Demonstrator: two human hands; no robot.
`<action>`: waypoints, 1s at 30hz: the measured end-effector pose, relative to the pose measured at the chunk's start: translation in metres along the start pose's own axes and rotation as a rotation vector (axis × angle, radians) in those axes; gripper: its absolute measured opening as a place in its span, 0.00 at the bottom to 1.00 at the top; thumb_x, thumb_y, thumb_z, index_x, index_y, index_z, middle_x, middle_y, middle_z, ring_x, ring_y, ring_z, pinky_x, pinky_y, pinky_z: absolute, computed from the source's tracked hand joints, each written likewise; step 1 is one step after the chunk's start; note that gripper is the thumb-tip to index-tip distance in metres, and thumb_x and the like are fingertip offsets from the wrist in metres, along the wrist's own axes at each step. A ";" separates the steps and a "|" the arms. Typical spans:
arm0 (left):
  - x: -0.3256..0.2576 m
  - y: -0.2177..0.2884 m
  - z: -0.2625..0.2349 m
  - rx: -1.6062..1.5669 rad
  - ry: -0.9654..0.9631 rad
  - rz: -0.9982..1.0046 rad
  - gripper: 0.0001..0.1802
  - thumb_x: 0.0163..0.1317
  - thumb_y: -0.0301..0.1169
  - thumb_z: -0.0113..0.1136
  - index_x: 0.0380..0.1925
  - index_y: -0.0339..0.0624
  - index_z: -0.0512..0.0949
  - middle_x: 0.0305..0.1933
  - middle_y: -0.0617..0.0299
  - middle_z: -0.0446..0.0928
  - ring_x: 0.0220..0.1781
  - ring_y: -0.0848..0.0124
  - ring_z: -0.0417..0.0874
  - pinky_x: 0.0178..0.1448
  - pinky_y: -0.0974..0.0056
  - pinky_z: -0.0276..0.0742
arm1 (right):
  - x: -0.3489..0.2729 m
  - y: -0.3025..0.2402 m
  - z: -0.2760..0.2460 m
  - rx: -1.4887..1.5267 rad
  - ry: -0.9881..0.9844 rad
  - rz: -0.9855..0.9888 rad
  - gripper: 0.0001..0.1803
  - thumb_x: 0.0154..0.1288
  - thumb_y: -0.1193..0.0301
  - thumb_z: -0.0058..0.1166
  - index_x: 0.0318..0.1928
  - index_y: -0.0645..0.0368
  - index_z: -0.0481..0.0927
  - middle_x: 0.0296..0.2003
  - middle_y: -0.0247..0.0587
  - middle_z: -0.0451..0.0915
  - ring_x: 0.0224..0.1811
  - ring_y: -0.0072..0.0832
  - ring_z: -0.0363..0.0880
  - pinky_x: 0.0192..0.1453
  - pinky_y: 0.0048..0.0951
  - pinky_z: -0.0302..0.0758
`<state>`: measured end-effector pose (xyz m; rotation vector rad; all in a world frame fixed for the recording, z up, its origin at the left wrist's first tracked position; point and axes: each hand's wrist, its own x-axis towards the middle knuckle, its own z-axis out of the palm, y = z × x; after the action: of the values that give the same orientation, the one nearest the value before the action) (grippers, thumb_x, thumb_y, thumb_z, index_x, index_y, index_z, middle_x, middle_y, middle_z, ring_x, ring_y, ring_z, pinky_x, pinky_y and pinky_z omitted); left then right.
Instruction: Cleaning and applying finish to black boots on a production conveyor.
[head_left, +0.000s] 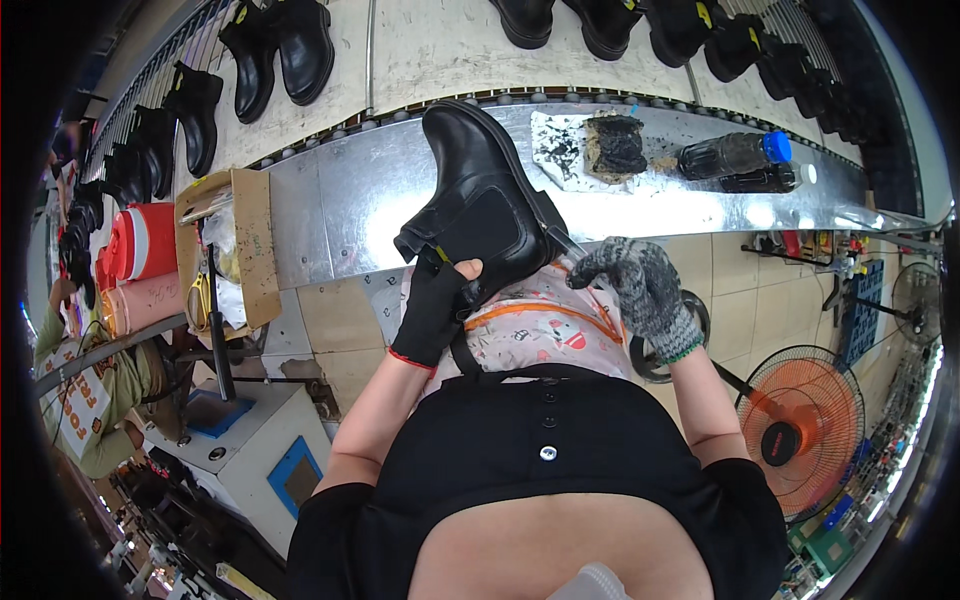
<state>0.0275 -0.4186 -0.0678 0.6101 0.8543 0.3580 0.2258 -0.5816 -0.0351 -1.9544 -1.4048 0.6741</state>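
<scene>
Two gloved hands work at the near edge of a metal bench (345, 205). The left hand (435, 312), in a black glove that leaves the thumb tip bare, grasps a black boot (475, 190) by its shaft, beside the yellow pull tab (442, 257). The boot lies on its side, toe toward the far side over the bench, heel to the right, shaft reaching past the near edge above a patterned apron (530, 335). Presumably this grip steadies the boot from the left while leaving the sole edge and heel exposed on the right. The right hand (640, 295), in a grey knitted glove, has its fingers curled on a thin tool (567, 243) whose far end meets or overlaps the heel area; the exact contact and the tool's kind cannot be told.

To the right of the boot, a dark block (615, 145) rests on a stained white sheet (558, 150), which probably keeps black residue off the metal. Farther right lie a blue-capped bottle (725, 155) and a white-capped bottle (760, 180), likely within the right hand's reach. At left, a cardboard box (258, 245) gathers small items, including yellow-handled scissors (200, 298). Beyond the bench, more boots (305, 50) stand along a pale conveyor (430, 55), mostly in pairs.
</scene>
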 end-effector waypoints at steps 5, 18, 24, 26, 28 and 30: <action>0.003 0.010 0.004 0.032 -0.067 -0.129 0.24 0.56 0.33 0.59 0.54 0.39 0.69 0.45 0.55 0.77 0.43 0.64 0.83 0.44 0.59 0.84 | -0.012 -0.016 -0.015 0.059 0.025 -0.052 0.11 0.59 0.69 0.47 0.30 0.57 0.83 0.28 0.41 0.83 0.33 0.37 0.82 0.40 0.33 0.77; 0.004 0.028 0.014 -0.115 -0.057 -0.076 0.19 0.62 0.35 0.53 0.42 0.27 0.73 0.37 0.47 0.80 0.36 0.60 0.84 0.41 0.62 0.84 | -0.025 -0.021 -0.009 -0.001 0.166 -0.185 0.19 0.64 0.59 0.42 0.29 0.53 0.84 0.32 0.38 0.83 0.36 0.39 0.79 0.41 0.36 0.73; -0.003 0.044 0.022 -0.269 -0.050 -0.047 0.26 0.62 0.36 0.53 0.51 0.22 0.67 0.48 0.39 0.75 0.46 0.50 0.82 0.51 0.59 0.84 | -0.033 -0.007 0.009 0.126 0.173 -0.118 0.27 0.65 0.50 0.35 0.30 0.52 0.85 0.32 0.39 0.83 0.37 0.40 0.80 0.45 0.39 0.74; 0.001 0.051 0.014 -0.280 -0.104 -0.064 0.28 0.62 0.36 0.54 0.53 0.22 0.65 0.51 0.38 0.74 0.49 0.47 0.81 0.52 0.59 0.83 | -0.031 0.006 0.017 0.218 0.277 -0.251 0.21 0.68 0.56 0.42 0.39 0.58 0.83 0.30 0.40 0.82 0.34 0.32 0.80 0.40 0.33 0.75; 0.006 0.057 0.008 -0.346 -0.199 -0.056 0.29 0.61 0.36 0.55 0.56 0.23 0.64 0.51 0.38 0.74 0.49 0.47 0.81 0.49 0.60 0.85 | -0.023 0.008 0.034 0.582 0.433 0.000 0.16 0.65 0.64 0.46 0.46 0.60 0.78 0.31 0.39 0.80 0.30 0.27 0.78 0.33 0.27 0.74; 0.014 0.058 0.008 -0.309 -0.174 -0.028 0.29 0.61 0.36 0.55 0.56 0.24 0.64 0.51 0.38 0.74 0.49 0.47 0.81 0.48 0.61 0.85 | -0.010 0.018 0.047 0.919 0.629 0.282 0.29 0.62 0.76 0.50 0.64 0.61 0.60 0.33 0.36 0.76 0.24 0.16 0.72 0.23 0.16 0.71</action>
<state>0.0391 -0.3690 -0.0350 0.3363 0.6246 0.3958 0.2009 -0.5858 -0.0793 -1.4036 -0.3180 0.5943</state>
